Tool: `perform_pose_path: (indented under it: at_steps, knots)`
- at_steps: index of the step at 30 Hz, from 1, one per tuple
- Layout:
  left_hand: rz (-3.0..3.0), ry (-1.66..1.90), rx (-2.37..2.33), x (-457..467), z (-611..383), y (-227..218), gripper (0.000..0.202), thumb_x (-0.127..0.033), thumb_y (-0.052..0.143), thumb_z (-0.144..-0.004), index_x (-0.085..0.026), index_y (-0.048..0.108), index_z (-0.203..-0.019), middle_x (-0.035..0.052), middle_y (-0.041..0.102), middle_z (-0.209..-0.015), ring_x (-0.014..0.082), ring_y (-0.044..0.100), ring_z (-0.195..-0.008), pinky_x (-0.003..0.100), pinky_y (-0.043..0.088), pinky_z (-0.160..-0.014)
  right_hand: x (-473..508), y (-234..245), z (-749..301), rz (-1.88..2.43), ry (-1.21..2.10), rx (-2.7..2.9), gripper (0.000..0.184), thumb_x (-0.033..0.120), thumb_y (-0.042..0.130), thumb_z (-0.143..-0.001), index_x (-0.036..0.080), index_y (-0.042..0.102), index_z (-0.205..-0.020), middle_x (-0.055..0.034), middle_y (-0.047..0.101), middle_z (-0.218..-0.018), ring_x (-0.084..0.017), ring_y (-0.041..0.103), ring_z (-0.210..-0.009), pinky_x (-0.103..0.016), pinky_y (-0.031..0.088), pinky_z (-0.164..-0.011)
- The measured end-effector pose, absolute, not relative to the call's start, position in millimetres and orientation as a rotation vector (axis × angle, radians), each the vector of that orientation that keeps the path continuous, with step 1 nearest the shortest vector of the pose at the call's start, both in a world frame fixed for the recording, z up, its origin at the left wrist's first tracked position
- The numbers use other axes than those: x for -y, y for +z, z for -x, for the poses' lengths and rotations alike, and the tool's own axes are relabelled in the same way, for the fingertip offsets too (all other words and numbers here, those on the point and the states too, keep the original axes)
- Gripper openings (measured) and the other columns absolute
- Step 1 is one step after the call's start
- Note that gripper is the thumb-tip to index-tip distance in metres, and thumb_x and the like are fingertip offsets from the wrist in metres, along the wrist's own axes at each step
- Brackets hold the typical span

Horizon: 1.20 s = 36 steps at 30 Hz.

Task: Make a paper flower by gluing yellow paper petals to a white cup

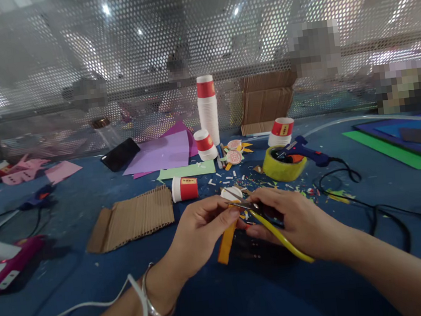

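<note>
In the head view, the left hand (203,230) pinches a flat orange strip (226,243) between thumb and fingers over the blue table (197,309), the strip's straight-edged lower end slanting down below the thumb, while the right hand (297,219) grips scissors (274,231) with a smooth, curved yellow handle, their slim metal blades at the left fingertips. Just beyond lie a round white disc (232,193) and paper scraps; ribbed brown cardboard (141,216), a tipped red-and-white cup (185,188) and a thick ring of yellow tape (282,169) surround them.
</note>
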State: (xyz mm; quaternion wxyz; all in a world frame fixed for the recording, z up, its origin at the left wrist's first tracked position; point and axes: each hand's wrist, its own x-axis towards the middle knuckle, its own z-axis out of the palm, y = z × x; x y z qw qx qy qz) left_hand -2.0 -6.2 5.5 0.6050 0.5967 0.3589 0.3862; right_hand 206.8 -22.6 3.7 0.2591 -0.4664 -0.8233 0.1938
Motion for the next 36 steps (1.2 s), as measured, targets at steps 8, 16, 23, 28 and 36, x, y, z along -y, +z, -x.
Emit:
perform_pose_path:
  at_steps: [8, 16, 23, 28, 36]
  knots:
    - [-1.453, 0.883, -0.821, 6.8, 3.1, 4.9, 0.012, -0.029, 0.067, -0.087, -0.019, 0.074, -0.086, 0.0023, 0.072, -0.079, 0.0124, 0.065, -0.076, 0.024, 0.051, -0.074, 21.8, 0.4, -208.5, 1.239, 0.521, 2.235, 0.029, 0.047, 0.063, -0.090, 0.018, 0.063, -0.093, -0.0024, 0.065, -0.079, -0.016, 0.055, -0.066, -0.028, 0.039, -0.059]
    - [-1.436, 0.882, -0.770, 7.1, 0.5, 7.8, 0.010, -0.026, 0.068, -0.087, -0.020, 0.074, -0.083, 0.0007, 0.070, -0.079, 0.0114, 0.063, -0.076, 0.023, 0.051, -0.075, 21.9, 2.8, -208.2, 1.207, 0.586, 2.250, 0.032, 0.049, 0.060, -0.092, 0.018, 0.061, -0.086, -0.0015, 0.062, -0.075, -0.015, 0.053, -0.065, -0.027, 0.037, -0.058]
    - [-1.413, 0.876, -0.806, 7.8, -0.4, 4.4, 0.011, -0.027, 0.068, -0.086, -0.019, 0.075, -0.086, 0.0034, 0.073, -0.088, 0.0151, 0.065, -0.083, 0.027, 0.052, -0.081, 23.7, 8.0, -207.5, 1.199, 0.643, 2.237, 0.034, 0.049, 0.059, -0.093, 0.019, 0.055, -0.077, 0.0020, 0.054, -0.067, -0.012, 0.044, -0.058, -0.025, 0.033, -0.054]
    - [-1.392, 0.875, -0.754, 7.4, -1.3, 3.4, 0.010, -0.025, 0.068, -0.087, -0.020, 0.076, -0.088, 0.0030, 0.074, -0.090, 0.0157, 0.066, -0.091, 0.027, 0.051, -0.088, 24.1, 6.4, -207.7, 1.224, 0.670, 2.230, 0.038, 0.050, 0.056, -0.094, 0.020, 0.050, -0.072, 0.0031, 0.049, -0.064, -0.011, 0.042, -0.056, -0.025, 0.032, -0.052]
    - [-1.323, 0.857, -0.810, 9.1, -1.2, 5.9, 0.009, -0.027, 0.071, -0.083, -0.019, 0.075, -0.082, 0.0012, 0.071, -0.076, 0.0115, 0.064, -0.072, 0.023, 0.053, -0.071, 24.5, 5.6, -210.0, 1.221, 0.675, 2.236, 0.039, 0.051, 0.058, -0.093, 0.019, 0.054, -0.071, 0.0032, 0.050, -0.061, -0.010, 0.041, -0.054, -0.025, 0.031, -0.050]
